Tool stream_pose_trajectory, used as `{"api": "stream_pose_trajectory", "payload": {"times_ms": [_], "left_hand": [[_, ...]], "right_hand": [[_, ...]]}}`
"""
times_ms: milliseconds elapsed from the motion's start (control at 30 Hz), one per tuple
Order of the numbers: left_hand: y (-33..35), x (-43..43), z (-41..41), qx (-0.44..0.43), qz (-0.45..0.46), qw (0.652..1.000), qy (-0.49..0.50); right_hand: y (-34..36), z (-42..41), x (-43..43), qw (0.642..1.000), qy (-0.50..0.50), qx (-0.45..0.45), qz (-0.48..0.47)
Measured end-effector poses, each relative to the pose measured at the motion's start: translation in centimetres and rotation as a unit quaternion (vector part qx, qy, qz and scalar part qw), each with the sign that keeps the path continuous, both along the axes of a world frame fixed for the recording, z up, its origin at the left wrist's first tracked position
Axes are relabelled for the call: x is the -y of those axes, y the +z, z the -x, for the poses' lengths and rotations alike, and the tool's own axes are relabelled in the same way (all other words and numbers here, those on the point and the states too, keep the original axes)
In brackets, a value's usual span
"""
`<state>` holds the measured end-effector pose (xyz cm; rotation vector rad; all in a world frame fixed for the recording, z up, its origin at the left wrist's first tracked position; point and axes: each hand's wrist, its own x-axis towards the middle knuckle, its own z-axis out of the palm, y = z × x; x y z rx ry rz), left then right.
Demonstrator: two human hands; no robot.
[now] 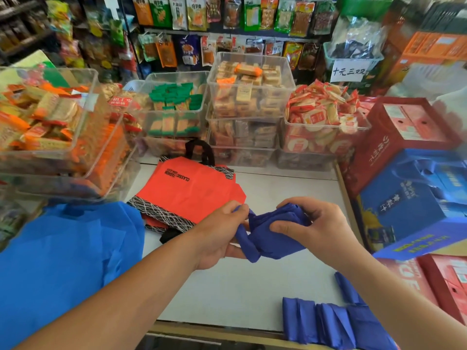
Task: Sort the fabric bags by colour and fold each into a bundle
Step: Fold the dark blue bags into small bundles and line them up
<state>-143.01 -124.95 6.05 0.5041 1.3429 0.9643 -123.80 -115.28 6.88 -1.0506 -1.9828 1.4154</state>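
Fingers [238, 208] of left hand [217, 236], right hand [321, 228] grip blue bag [275, 241] | bag between them

Bunched dark-blue bag [275, 238] mid-air; orange bags [192, 190] stacked flat behind; light-blue bags [63, 256] left; dark-blue bundles [328, 324] near edge.

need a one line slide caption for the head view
Left hand and right hand fold a dark blue fabric bag into a bundle over the white table, orange fabric bags behind.
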Motion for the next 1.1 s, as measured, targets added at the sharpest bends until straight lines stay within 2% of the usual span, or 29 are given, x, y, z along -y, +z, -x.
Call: {"api": "stream_pose_trajectory", "payload": {"times_ms": [100, 167, 333, 367, 433, 500, 567, 700, 800, 900, 1033, 1100], "left_hand": [[0.3, -0.2, -0.5, -0.034, -0.028, 0.999, -0.006], [0.5, -0.3, -1.1, -0.058, -0.044, 0.997, -0.011], [0.2, 0.6, -1.1, 0.015, -0.075, 0.995, -0.064], [-0.1, 0.9, -1.1, -0.004, -0.090, 0.993, -0.071], [-0.9, 1.2, -1.2, -0.098, -0.142, 0.984, -0.049], [-1.5, 1.4, -1.3, -0.209, -0.197, 0.958, 0.006], [-1.9, 1.5, -1.5, -0.260, -0.248, 0.932, 0.054], [-2.0, 1.7, -2.4, -0.276, -0.290, 0.914, 0.070], [-2.0, 2.3, -2.7, -0.241, -0.299, 0.923, 0.015], [-2.0, 2.2, -3.1, -0.234, -0.302, 0.923, 0.042], [-1.7, 2.0, -4.2, -0.188, -0.254, 0.945, 0.086], [-1.4, 1.8, -4.3, -0.182, -0.255, 0.945, 0.100]], "right_hand": [[-0.2, 0.6, 0.6, 0.998, 0.025, 0.023, -0.050], [0.0, 0.9, 0.7, 0.998, 0.039, 0.018, -0.043], [0.2, 0.4, -0.7, 0.996, 0.071, 0.053, -0.007], [0.1, 0.3, -0.8, 0.995, 0.073, 0.060, 0.015], [-0.1, 0.3, -0.7, 0.994, 0.075, 0.065, 0.040], [-0.3, 0.3, -0.4, 0.994, 0.070, 0.065, 0.046], [-0.5, 0.5, 0.1, 0.995, 0.068, 0.064, 0.040], [-0.3, 1.0, 0.3, 0.995, 0.056, 0.078, 0.023], [0.0, 0.9, -0.3, 0.996, 0.038, 0.084, 0.010], [0.1, 1.1, -0.3, 0.998, 0.003, 0.054, 0.038], [0.7, 1.9, 0.3, 0.998, 0.005, 0.049, -0.047], [1.2, 2.0, 0.4, 0.998, 0.003, 0.029, -0.064]]}}
